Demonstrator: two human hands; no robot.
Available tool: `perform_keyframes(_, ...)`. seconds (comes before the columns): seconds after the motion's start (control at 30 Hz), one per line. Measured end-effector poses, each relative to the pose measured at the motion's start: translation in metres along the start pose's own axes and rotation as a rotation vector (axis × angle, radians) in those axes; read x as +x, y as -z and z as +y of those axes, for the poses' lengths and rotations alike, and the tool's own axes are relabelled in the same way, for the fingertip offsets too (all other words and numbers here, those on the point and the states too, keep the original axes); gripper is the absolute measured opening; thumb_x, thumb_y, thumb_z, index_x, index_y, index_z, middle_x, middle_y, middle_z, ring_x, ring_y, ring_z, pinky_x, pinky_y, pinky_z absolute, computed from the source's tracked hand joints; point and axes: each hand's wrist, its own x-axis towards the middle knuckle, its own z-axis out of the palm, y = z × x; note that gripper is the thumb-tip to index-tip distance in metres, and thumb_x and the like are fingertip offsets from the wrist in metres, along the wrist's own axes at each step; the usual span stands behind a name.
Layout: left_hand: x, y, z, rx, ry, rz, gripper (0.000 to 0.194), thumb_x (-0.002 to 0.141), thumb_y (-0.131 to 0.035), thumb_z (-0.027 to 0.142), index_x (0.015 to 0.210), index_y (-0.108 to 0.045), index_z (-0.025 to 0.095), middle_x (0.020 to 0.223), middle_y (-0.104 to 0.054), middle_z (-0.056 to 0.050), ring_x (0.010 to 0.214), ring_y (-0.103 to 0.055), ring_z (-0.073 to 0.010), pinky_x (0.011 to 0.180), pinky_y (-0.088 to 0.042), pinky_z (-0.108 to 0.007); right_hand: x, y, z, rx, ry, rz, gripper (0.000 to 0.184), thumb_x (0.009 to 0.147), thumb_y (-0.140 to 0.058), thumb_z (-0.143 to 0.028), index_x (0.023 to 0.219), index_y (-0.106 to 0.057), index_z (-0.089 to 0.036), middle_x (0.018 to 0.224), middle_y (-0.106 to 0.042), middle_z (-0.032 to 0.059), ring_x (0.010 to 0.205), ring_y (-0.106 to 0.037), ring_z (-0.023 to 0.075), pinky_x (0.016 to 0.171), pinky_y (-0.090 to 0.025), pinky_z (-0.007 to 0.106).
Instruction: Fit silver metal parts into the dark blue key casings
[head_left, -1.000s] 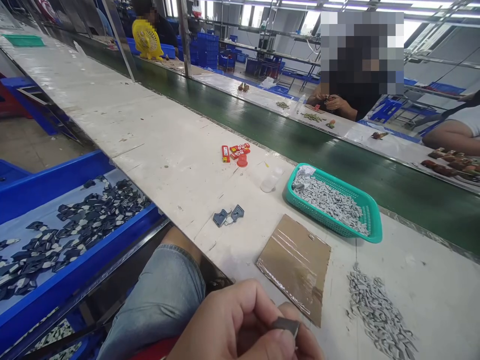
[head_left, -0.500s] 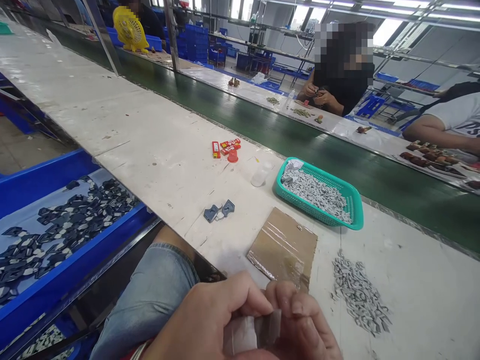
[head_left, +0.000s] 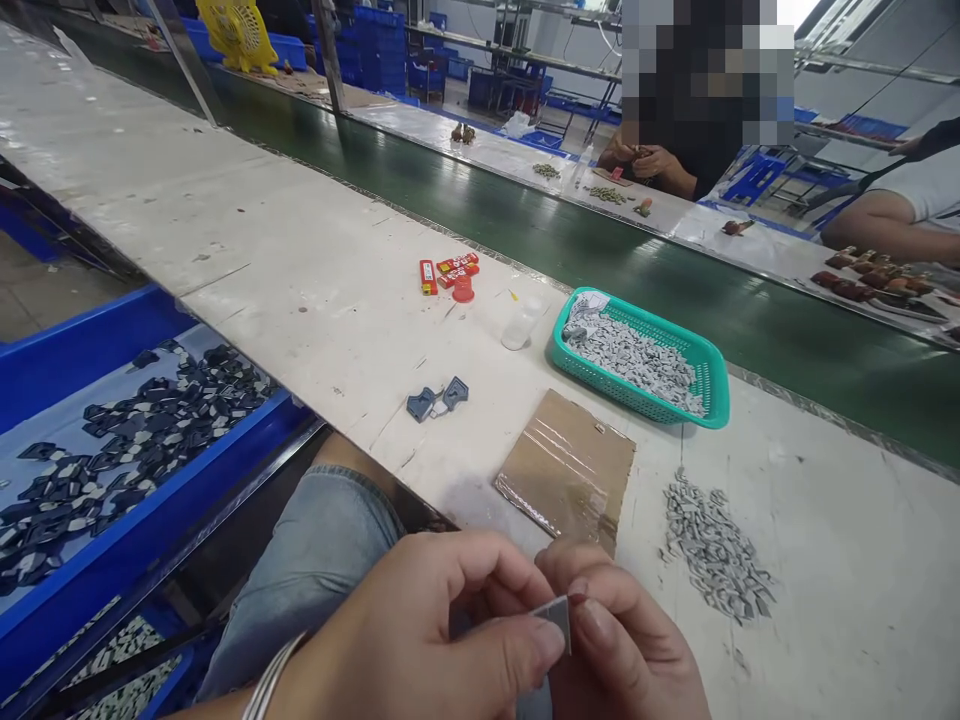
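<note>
Filling teal basket [head_left: 716, 385], small grey pieces [head_left: 630, 360]

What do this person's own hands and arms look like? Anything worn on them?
The left hand and right hand are bare, with no gloves or finger guards. A thin silver bangle circles the left wrist. No sleeve shows on the visible part of the left forearm.

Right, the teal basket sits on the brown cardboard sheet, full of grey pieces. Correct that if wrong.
Wrong spot: the head view shows the teal basket beside the brown cardboard sheet, not on it. It is full of grey pieces.
</note>
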Motion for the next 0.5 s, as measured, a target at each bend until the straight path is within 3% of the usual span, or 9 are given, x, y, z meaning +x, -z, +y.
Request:
perform_keyframes(0.2,0.002,-0.002,-0.008,-0.211,0.009,-0.067,0.022,0.075,-0.065,0.035,0.078,-0.054,0.017,0.067,-0.057,0.002,0.056,-0.051,-0.0093,0.056,-0.038,-0.025,0.004,0.01,0.008,-0.069,0.133,-0.108,0.009,0.07,-0.072,-0.034,0.068,-0.068,-0.026,0.067,-0.053,-0.0005,0.065,-0.052,0.014,0.061,-0.046,0.029)
perform_keyframes(0.5,0.002,-0.006,-0.007,-0.385,0.075,-0.093,0.028,0.066,-0.074,0.033,0.071,-0.055,0.014,0.059,-0.062,0.001,0.048,-0.052,-0.0071,0.051,-0.039,-0.02,0.0,0.008,-0.004,-0.164,0.164,-0.11,0.005,0.071,-0.073,-0.032,0.071,-0.07,-0.029,0.067,-0.056,-0.0004,0.067,-0.053,0.0143,0.061,-0.046,0.028)
